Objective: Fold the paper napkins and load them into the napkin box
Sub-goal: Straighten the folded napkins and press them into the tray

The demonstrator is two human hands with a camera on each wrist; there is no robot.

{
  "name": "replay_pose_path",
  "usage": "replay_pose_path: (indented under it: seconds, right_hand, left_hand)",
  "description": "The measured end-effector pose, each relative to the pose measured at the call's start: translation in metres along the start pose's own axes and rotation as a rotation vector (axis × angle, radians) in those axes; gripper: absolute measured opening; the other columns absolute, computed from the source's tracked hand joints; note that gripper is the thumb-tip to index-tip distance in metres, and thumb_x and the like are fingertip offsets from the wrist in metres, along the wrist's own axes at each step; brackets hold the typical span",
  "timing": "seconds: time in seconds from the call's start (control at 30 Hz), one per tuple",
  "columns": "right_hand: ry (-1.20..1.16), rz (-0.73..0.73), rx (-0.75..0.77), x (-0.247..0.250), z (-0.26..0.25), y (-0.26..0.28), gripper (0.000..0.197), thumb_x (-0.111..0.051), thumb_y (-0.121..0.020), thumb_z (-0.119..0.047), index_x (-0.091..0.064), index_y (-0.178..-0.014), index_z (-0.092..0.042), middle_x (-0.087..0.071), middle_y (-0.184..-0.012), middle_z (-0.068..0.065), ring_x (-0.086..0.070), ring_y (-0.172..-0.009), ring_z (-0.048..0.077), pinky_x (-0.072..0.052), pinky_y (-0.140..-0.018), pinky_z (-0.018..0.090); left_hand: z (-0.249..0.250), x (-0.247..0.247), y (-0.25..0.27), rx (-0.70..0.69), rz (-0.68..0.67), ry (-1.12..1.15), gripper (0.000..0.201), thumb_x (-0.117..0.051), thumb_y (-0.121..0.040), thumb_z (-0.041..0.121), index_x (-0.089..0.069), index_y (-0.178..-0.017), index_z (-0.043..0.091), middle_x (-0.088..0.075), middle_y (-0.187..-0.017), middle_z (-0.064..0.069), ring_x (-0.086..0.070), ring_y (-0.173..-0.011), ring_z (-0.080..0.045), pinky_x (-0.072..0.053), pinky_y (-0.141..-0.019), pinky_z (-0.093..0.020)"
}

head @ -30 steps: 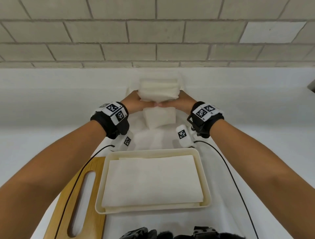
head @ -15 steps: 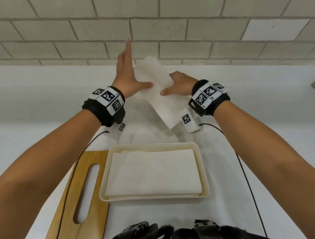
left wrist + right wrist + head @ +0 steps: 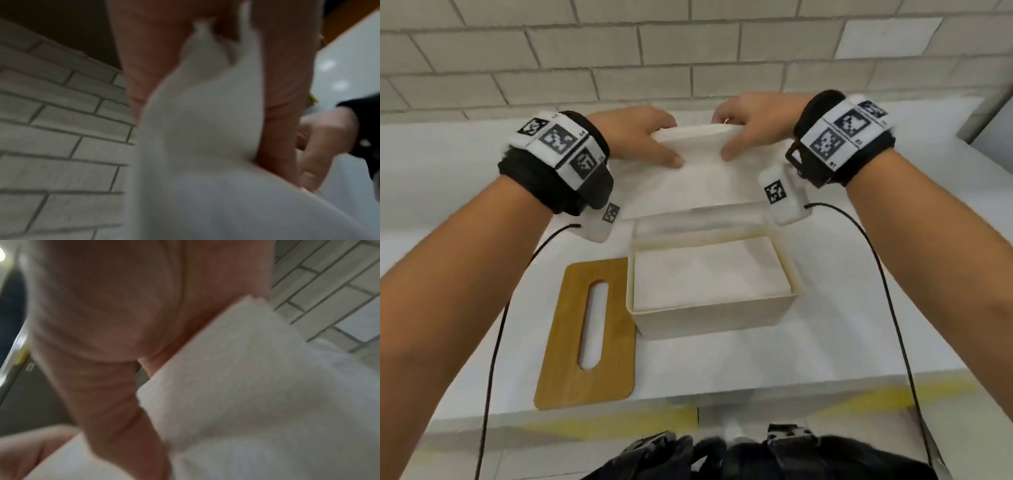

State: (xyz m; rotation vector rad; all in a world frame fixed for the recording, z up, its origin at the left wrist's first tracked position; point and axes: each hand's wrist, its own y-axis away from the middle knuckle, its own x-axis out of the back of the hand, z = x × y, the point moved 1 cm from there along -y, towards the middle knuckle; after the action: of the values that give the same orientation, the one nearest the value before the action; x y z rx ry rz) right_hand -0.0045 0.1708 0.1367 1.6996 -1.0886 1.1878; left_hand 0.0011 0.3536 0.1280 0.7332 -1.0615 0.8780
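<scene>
Gripping a white paper napkin (image 3: 698, 171) by its far edge, the left hand (image 3: 635, 135) and right hand (image 3: 753, 121) hold it in the air above and behind the open napkin box (image 3: 717, 315), fingers and thumbs clamped on the sheet (both wrist views are blurred). Folded napkins (image 3: 705, 274) lie inside the box. The wooden lid (image 3: 592, 334) rests on the counter (image 3: 774, 356), touching the box's left side.
</scene>
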Motion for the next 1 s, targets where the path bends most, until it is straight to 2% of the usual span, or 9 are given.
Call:
replay_pose_path:
  seconds: [0.17,0.3,0.4,0.47,0.57,0.67,0.77,0.9,1.0]
  right_hand:
    - [-0.065,-0.178,-0.114,-0.02,-0.013,0.03,0.019,-0.057,-0.084,-0.015,-0.062,-0.102,-0.016,-0.06,-0.092,0.0,-0.053,-0.077,0.016,-0.039,-0.065,0.023]
    - [-0.034,-0.368,-0.189,-0.057,-0.009,0.032,0.026,-0.055,-0.082,-0.01,-0.063,-0.104,-0.001,-0.06,-0.094,0.008,-0.053,-0.081,0.023,-0.039,-0.064,0.028]
    - [-0.009,-0.441,-0.239,-0.074,-0.002,0.034,0.02,-0.053,-0.082,-0.008,-0.063,-0.099,-0.003,-0.057,-0.093,0.009,-0.052,-0.075,0.023,-0.037,-0.058,0.027]
    - [0.027,-0.459,-0.263,-0.081,0.002,0.034,0.012,-0.054,-0.082,-0.01,-0.059,-0.092,-0.007,-0.053,-0.088,0.009,-0.047,-0.065,0.019,-0.034,-0.055,0.026]
    - [0.034,-0.458,-0.243,-0.085,0.005,0.032,0.02,-0.057,-0.085,-0.012,-0.06,-0.105,-0.009,-0.054,-0.079,-0.001,-0.047,-0.063,0.011,-0.036,-0.057,0.02]
    - [0.031,-0.462,-0.199,-0.085,0.004,0.032,0.032,-0.061,-0.087,-0.015,-0.059,-0.117,-0.004,-0.057,-0.085,-0.002,-0.052,-0.066,0.007,-0.042,-0.061,0.019]
    - [0.098,-0.44,-0.189,-0.084,0.004,0.033,0.038,-0.068,-0.083,-0.025,-0.059,-0.117,-0.011,-0.056,-0.088,-0.006,-0.053,-0.073,0.01,-0.043,-0.067,0.023]
    - [0.193,-0.357,-0.19,-0.074,0.002,0.037,0.053,-0.078,-0.071,-0.036,-0.054,-0.116,-0.021,-0.047,-0.087,-0.012,-0.051,-0.087,0.014,-0.044,-0.084,0.032]
    - [0.21,-0.32,-0.167,-0.069,-0.003,0.042,0.059,-0.082,-0.066,-0.038,-0.051,-0.112,-0.019,-0.046,-0.088,-0.008,-0.049,-0.081,0.015,-0.043,-0.074,0.03]
  left_hand:
    - [-0.006,-0.026,0.031,0.141,-0.234,0.336,0.017,-0.054,-0.092,0.022,-0.055,-0.108,0.015,-0.062,-0.093,-0.001,-0.061,-0.075,-0.015,-0.051,-0.057,-0.021]
    - [-0.017,-0.058,0.035,0.214,-0.394,0.367,0.008,-0.054,-0.092,0.018,-0.058,-0.098,0.015,-0.064,-0.096,-0.003,-0.064,-0.08,-0.017,-0.055,-0.063,-0.024]
    - [-0.022,-0.075,0.036,0.232,-0.464,0.337,0.01,-0.058,-0.091,0.02,-0.058,-0.098,0.013,-0.065,-0.097,-0.005,-0.064,-0.084,-0.02,-0.054,-0.07,-0.028]
    - [-0.024,-0.082,0.035,0.238,-0.478,0.299,0.022,-0.061,-0.089,0.019,-0.057,-0.107,0.006,-0.065,-0.101,-0.009,-0.065,-0.089,-0.024,-0.056,-0.072,-0.03]
    - [-0.025,-0.087,0.033,0.212,-0.462,0.136,0.033,-0.065,-0.087,0.024,-0.059,-0.109,0.001,-0.064,-0.105,-0.012,-0.064,-0.092,-0.027,-0.054,-0.074,-0.028]
    - [-0.019,-0.085,0.032,0.153,-0.415,-0.17,0.041,-0.066,-0.084,0.036,-0.061,-0.108,0.003,-0.062,-0.101,-0.009,-0.057,-0.087,-0.022,-0.044,-0.072,-0.026]
    - [-0.009,-0.08,0.032,0.126,-0.379,-0.333,0.048,-0.071,-0.079,0.037,-0.056,-0.114,0.009,-0.055,-0.103,-0.003,-0.049,-0.09,-0.019,-0.04,-0.076,-0.027]
    - [0.008,-0.072,0.035,0.029,-0.299,-0.297,0.06,-0.074,-0.075,0.042,-0.047,-0.123,0.018,-0.051,-0.114,-0.002,-0.045,-0.096,-0.017,-0.042,-0.087,-0.031]
    - [0.024,-0.078,0.038,-0.059,-0.346,-0.222,0.068,-0.075,-0.07,0.048,-0.046,-0.126,0.023,-0.05,-0.111,0.003,-0.048,-0.099,-0.016,-0.044,-0.09,-0.031]
